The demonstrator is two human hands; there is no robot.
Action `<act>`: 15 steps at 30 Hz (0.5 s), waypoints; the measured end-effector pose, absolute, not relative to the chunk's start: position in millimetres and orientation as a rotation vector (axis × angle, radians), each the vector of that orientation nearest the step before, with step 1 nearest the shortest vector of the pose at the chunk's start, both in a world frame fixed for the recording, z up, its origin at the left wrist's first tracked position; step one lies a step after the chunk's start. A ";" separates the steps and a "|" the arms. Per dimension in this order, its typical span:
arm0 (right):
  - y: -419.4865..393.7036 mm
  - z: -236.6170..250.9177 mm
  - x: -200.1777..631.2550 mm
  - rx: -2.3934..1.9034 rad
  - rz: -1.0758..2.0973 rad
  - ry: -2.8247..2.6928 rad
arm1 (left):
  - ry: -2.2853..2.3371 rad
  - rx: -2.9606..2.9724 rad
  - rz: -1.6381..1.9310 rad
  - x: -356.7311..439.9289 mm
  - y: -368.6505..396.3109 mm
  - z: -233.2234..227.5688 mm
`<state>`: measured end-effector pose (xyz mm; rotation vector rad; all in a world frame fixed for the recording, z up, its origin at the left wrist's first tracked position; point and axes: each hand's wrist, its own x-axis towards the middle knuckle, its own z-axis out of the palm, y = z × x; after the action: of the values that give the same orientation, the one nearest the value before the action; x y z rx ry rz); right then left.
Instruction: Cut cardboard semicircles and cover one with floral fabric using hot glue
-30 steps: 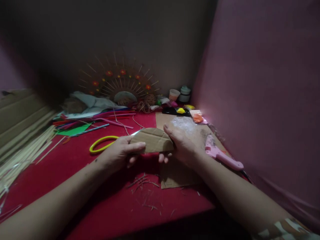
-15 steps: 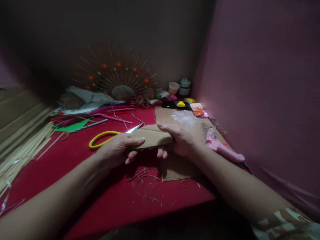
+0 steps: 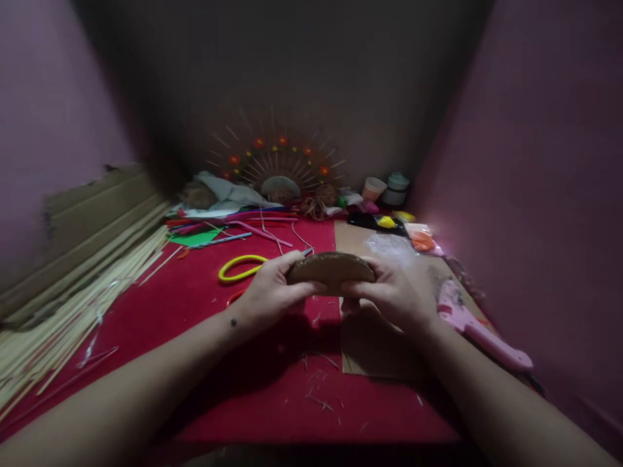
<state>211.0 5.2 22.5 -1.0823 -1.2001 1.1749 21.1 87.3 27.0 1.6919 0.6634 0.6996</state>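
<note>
A brown cardboard half-disc, its curved edge upward, is held up over the table between both hands. My left hand grips its left end, thumb along the near face. On the right end, my right hand is closed with its thumb pressed to the same face; the fingers behind are mostly hidden. Just beyond my left hand lie scissors with a yellow handle, their blades largely covered by the hand and the cardboard. Beneath the right hand, a flat cardboard sheet rests on the red cloth.
A pink glue gun lies at right. Thin sticks are piled at left by corrugated cardboard. At the back are a flowered stick fan, a paper cup, a jar and clay packets.
The cardboard piece has been tilted up, so its curved edge now shows at the top. Both hands have re-gripped it at its ends. The camera view has swung left.
</note>
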 end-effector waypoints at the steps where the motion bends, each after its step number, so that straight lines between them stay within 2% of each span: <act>1: 3.3 24.1 211.3 -1.057 1.135 -1.224 | 0.644 1.721 0.739 19.6 85.9 29.3; 15: -1.2 12.7 221.6 -1.052 0.862 -1.266 | 0.321 2.027 0.992 4.3 91.7 49.2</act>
<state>221.6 -1.2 12.7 -1.0522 -1.2657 0.8618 4.3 91.7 49.2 2.0273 0.3215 0.9919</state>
